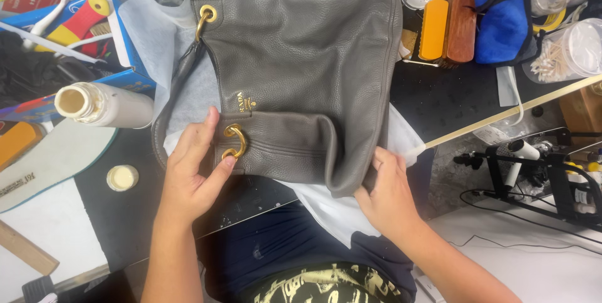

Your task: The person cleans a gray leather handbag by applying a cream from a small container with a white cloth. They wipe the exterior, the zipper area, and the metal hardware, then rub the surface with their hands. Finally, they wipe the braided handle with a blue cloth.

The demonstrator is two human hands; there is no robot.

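A dark workbench (451, 99) carries everything. White tissue paper (147, 33) lies spread on it, under the grey leather bag (301, 58). Left of the bag lie an uncapped white bottle (103, 105) on its side, a small round jar (122, 177) and a pale shoe insole (50, 159); right of the bag sit an orange brush (434, 30), a wooden brush (461, 21) and a blue cloth (505, 17)

- A dark desk (451, 99) fills the view, crowded along its far edge.
- White paper sheeting (150, 33) covers its middle.
- A pale surface (533, 234) with black cables lies at the right.
- Lighting is even and bright.
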